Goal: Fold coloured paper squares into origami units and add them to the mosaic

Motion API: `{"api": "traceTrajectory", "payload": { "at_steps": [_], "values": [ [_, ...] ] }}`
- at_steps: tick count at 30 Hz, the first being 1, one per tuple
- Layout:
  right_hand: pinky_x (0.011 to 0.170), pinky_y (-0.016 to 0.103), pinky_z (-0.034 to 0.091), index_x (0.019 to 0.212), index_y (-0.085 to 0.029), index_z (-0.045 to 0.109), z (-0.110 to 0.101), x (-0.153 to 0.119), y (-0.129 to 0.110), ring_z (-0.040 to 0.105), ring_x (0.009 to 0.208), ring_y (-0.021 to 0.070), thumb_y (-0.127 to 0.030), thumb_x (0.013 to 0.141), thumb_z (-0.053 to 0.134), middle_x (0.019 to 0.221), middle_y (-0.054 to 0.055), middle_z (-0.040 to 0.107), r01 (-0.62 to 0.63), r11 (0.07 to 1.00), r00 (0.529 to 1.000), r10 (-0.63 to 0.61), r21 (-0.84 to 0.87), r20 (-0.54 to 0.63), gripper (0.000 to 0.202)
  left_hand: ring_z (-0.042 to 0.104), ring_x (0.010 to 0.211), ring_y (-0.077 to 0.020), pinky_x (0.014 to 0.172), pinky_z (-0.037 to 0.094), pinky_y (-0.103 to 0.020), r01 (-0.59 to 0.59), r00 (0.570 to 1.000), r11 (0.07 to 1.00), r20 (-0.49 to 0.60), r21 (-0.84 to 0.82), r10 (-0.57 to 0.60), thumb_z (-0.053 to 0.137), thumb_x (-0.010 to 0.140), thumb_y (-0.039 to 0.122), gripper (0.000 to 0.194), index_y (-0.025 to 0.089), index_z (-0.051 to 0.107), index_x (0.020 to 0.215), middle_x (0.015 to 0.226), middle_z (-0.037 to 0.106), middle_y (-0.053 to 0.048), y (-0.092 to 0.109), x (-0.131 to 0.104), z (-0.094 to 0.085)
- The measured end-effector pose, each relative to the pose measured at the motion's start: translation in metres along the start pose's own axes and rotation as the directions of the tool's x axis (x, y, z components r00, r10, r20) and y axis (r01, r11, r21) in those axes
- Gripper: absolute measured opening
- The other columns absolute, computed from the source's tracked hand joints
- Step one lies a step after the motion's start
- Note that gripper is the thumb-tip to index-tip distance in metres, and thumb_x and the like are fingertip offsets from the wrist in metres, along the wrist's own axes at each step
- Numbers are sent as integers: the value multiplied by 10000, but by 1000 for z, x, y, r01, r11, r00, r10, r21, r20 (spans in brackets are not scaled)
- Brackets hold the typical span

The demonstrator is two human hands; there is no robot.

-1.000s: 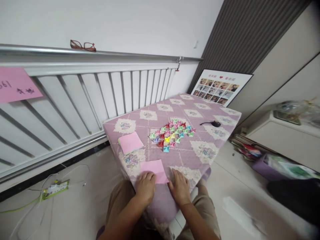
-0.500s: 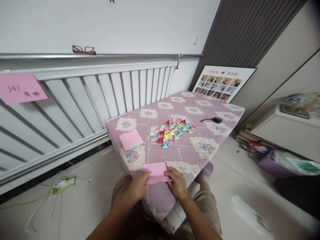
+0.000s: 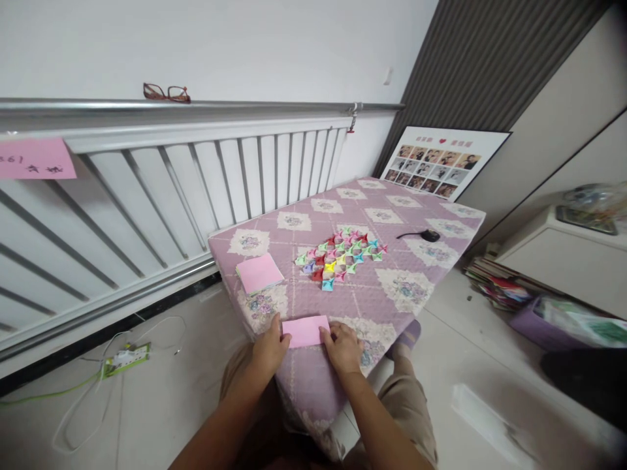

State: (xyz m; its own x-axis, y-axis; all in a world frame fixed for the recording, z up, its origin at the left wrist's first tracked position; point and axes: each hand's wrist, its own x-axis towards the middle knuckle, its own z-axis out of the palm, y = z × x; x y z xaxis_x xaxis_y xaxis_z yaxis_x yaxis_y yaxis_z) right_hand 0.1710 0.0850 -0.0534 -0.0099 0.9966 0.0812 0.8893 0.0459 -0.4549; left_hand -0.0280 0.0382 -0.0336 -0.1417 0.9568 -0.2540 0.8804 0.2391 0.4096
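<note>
Near the tablecloth (image 3: 313, 386) edge, left hand (image 3: 268, 352) and right hand (image 3: 343, 349) hold folded paper (image 3: 304, 331), the pink stack (image 3: 259, 273) apart.

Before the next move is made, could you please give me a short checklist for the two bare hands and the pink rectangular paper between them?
1. Bare left hand at the pink rectangular paper, left end: ok.
2. Bare right hand at its right end: ok.
3. Paper edges exactly matched: cannot tell, too small.
4. Square, pink-topped paper stack apart from both hands: ok.
5. Multicoloured folded-paper pieces apart from both hands: ok.
</note>
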Motion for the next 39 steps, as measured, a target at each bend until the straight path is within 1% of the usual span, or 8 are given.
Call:
{"api": "traceTrajectory", "payload": {
  "at_steps": [3,5,8,11,15,21,27,39],
  "values": [
    [845,396,327,790,-232,695,1,1,-1,514,1048,257,-514,877,455,1099,45,648,3,999,1000,-4,-44,-10,380,552,1137,-222,961,407,-326,-21,984,999,-176,-27,16,429,905,272,590,144,239,1449,1225,601,-123,2,-4,0],
    [838,386,328,799,-233,695,0,0,-1,513,1049,255,-513,878,456,1099,46,646,11,998,1000,-11,-57,-9,376,471,1233,-229,1040,350,-356,-137,956,990,-258,39,143,426,903,244,520,179,340,1411,1319,535,-110,6,-10,5],
    [837,377,330,800,-237,698,-1,0,-1,514,1048,250,-513,880,455,1101,46,644,15,998,1000,-15,-68,-3,376,294,1368,-262,1135,215,-455,-376,895,912,-191,162,403,476,888,297,525,230,378,1399,1472,380,-76,10,-14,19],
    [836,377,331,802,-239,698,0,0,-1,516,1044,250,-516,887,439,1107,44,646,21,997,1000,-22,-68,-13,389,123,1430,-289,1156,79,-543,-502,851,838,-47,213,522,535,846,447,707,214,268,1458,1557,196,-78,9,-13,35],
    [832,378,334,820,-227,703,0,0,-2,523,1028,251,-505,912,389,1095,56,653,27,995,999,-29,-93,-17,430,16,1445,-281,1139,-1,-589,-517,854,825,75,228,515,469,833,593,850,178,129,1493,1576,57,-87,4,-9,45],
    [823,375,342,850,-229,707,1,0,-3,523,1019,251,-462,907,417,1080,63,653,24,988,999,-29,-155,-26,376,-51,1445,-261,1128,-39,-586,-544,839,805,179,235,514,392,849,632,859,184,53,1499,1571,-12,-92,2,-11,41],
    [805,369,339,809,-224,698,6,1,-1,517,1005,255,-456,887,453,1051,67,653,24,984,998,-34,-178,-58,346,-48,1445,-257,1138,-26,-556,-538,841,821,188,192,507,396,865,588,819,192,63,1500,1572,0,-87,4,-12,38],
    [769,357,340,717,-217,664,2,2,-7,510,972,255,-453,873,497,963,71,635,2,979,999,-12,-204,-48,328,-72,1424,-371,1107,12,-634,-472,878,867,176,161,446,531,792,608,877,256,142,1495,1577,16,-91,6,-12,36]
  ]
}}
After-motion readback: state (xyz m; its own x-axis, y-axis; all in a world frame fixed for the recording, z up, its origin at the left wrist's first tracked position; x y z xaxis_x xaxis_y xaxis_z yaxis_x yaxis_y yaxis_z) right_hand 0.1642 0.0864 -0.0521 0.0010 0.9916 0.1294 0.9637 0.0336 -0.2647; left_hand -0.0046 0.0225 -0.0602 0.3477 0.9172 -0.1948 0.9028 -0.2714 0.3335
